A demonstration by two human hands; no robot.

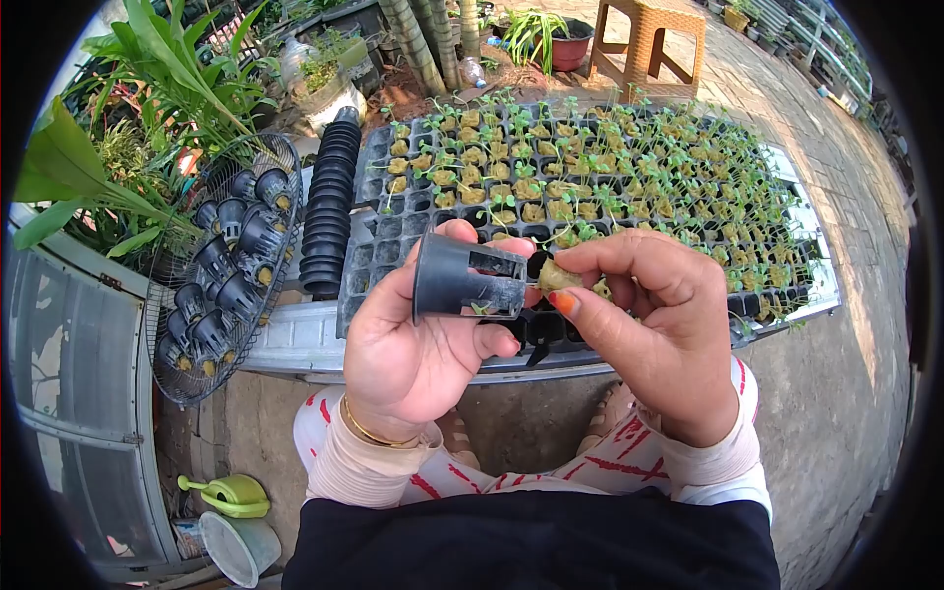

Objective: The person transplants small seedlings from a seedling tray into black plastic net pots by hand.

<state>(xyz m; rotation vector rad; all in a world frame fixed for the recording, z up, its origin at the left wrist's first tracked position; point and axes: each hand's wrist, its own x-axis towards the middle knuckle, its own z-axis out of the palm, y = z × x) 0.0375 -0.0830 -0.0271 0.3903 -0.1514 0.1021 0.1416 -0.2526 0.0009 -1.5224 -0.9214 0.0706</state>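
Observation:
In my left hand (418, 344) lies a black slotted net pot (470, 278), tipped on its side with its base toward the right. The fingers curl round it from behind and below. My right hand (654, 320) pinches a small yellowish growing plug (559, 279) between thumb and forefinger, right at the pot's base. A bit of green leaf shows through a slot of the pot. Behind both hands spreads a black seedling tray (388, 228) with many yellowish plugs and green sprouts; its left cells hold no plugs.
A stack of black net pots (329, 202) lies left of the tray. Farther left, a wire basket (169, 285) holds several filled net pots. A green watering can (231, 495) and a pale bucket (239, 549) are on the ground. A brown stool (654, 44) stands behind.

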